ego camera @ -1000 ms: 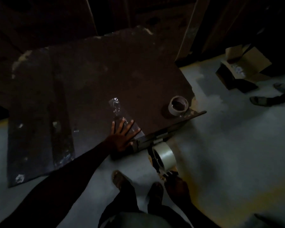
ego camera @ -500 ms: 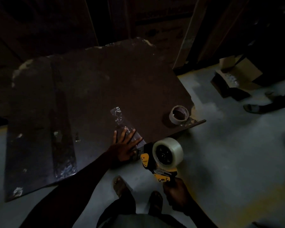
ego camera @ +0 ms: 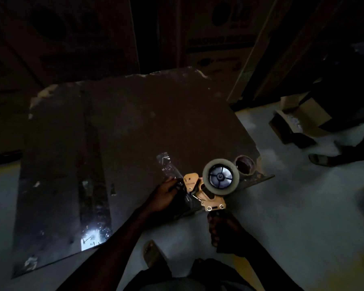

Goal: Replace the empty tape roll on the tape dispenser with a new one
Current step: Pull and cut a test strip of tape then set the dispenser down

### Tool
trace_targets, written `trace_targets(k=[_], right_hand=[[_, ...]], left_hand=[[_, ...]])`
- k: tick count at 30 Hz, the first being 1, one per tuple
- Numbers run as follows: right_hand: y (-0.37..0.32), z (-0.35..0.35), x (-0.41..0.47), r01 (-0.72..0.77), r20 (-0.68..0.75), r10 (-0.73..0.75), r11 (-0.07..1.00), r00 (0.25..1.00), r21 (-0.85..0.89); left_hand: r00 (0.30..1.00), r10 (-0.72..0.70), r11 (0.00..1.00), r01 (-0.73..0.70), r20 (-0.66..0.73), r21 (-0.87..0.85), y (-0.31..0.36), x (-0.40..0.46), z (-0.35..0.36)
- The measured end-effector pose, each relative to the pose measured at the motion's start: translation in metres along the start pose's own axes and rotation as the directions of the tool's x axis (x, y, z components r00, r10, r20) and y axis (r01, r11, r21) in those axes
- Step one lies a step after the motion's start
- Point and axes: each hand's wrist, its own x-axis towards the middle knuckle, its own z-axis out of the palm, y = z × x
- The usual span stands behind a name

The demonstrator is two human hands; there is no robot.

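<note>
- While I watch the head feed, the tape dispenser (ego camera: 205,193) sits in mid-frame, held up over the near right corner of the dark board (ego camera: 135,127), its yellow frame side-on to the camera.
- New tape roll (ego camera: 220,176) is seated on the dispenser's spoked hub, full and pale, face toward the lens.
- Right hand (ego camera: 224,232) is fisted round the dispenser's handle from below, fingers fully curled, forearm running down and right out of frame.
- Left hand (ego camera: 166,196) is at the dispenser's front end, beside the yellow plate, wrist low, forearm coming in from lower left. Fingers look curled in toward the nose; too dark for me to tell whether they pinch the tape end or only touch the frame.
- Empty tape core (ego camera: 244,164) stands on the board just behind and right of the new roll, partly hidden by it, close to the board's chipped edge.
- Crumpled clear strip of tape (ego camera: 166,164) lies flat on the board just beyond the left hand.
- Board lies on a grey floor (ego camera: 292,206), with shiny tape patches on its left side.
- Sandalled feet (ego camera: 153,254) of the person show at bottom centre.
- Open cardboard box (ego camera: 298,122) sits far right on the floor, another person's foot (ego camera: 319,159) near it.
- Scene is very dim; fine detail is lost.
</note>
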Motion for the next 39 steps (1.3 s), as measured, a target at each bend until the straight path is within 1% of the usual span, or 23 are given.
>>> trace_targets(k=[2, 3, 6, 11, 14, 16, 18, 22, 24, 27, 30, 33, 35, 37, 39], right_hand=[[-0.013, 0.010, 0.008, -0.032, -0.021, 0.033, 0.999, 0.999, 0.032], [-0.020, 0.015, 0.011, -0.025, -0.040, 0.025, 1.000, 0.999, 0.005], [-0.038, 0.030, 0.025, -0.011, -0.020, 0.011, 0.999, 1.000, -0.037], [-0.074, 0.038, 0.050, -0.030, 0.039, 0.037, 0.987, 0.999, -0.159], [-0.099, 0.040, 0.063, -0.052, 0.100, 0.072, 0.981, 0.992, -0.185], [-0.118, 0.042, 0.065, -0.063, 0.151, 0.091, 0.981, 0.984, -0.181], [-0.138, 0.040, 0.062, -0.084, 0.223, 0.124, 0.980, 0.967, -0.180], [-0.178, 0.032, 0.060, -0.107, 0.274, 0.177, 0.962, 0.945, -0.252], [-0.193, 0.028, 0.059, -0.095, 0.299, 0.182, 0.954, 0.937, -0.283], [-0.209, 0.025, 0.060, -0.084, 0.325, 0.183, 0.951, 0.928, -0.297], [-0.216, 0.024, 0.065, -0.084, 0.374, 0.190, 0.955, 0.908, -0.283], [-0.220, 0.025, 0.069, -0.091, 0.432, 0.198, 0.962, 0.880, -0.256], [-0.221, 0.029, 0.070, -0.086, 0.467, 0.204, 0.961, 0.861, -0.262], [-0.222, 0.034, 0.070, -0.086, 0.484, 0.217, 0.957, 0.848, -0.279], [-0.223, 0.037, 0.070, -0.100, 0.499, 0.240, 0.951, 0.833, -0.292]], left_hand=[[0.998, -0.023, 0.994, 0.017, -0.051, -0.110, 0.003, -0.002, -0.008], [0.996, -0.046, 0.988, 0.033, -0.077, -0.153, 0.007, -0.003, -0.013], [0.978, -0.102, 0.976, 0.064, -0.180, -0.207, 0.015, 0.000, -0.025], [0.945, -0.098, 0.965, 0.014, -0.311, -0.261, 0.028, 0.009, -0.038], [0.920, -0.068, 0.959, -0.048, -0.387, -0.281, 0.045, 0.015, -0.037], [0.904, -0.070, 0.957, -0.058, -0.422, -0.284, 0.056, 0.021, -0.035], [0.874, -0.068, 0.963, -0.068, -0.481, -0.260, 0.068, 0.028, -0.033], [0.812, -0.026, 0.969, -0.124, -0.584, -0.215, 0.093, 0.044, -0.044], [0.792, -0.009, 0.977, -0.124, -0.611, -0.176, 0.104, 0.049, -0.052], [0.799, 0.026, 0.992, -0.094, -0.601, -0.082, 0.113, 0.055, -0.063], [0.810, 0.114, 0.993, -0.104, -0.575, 0.051, 0.115, 0.061, -0.075], [0.841, 0.194, 0.976, -0.116, -0.504, 0.182, 0.115, 0.064, -0.087], [0.842, 0.275, 0.947, -0.154, -0.463, 0.281, 0.118, 0.061, -0.093], [0.849, 0.326, 0.925, -0.197, -0.416, 0.324, 0.123, 0.057, -0.101], [0.868, 0.319, 0.930, -0.208, -0.382, 0.304, 0.125, 0.053, -0.112]])
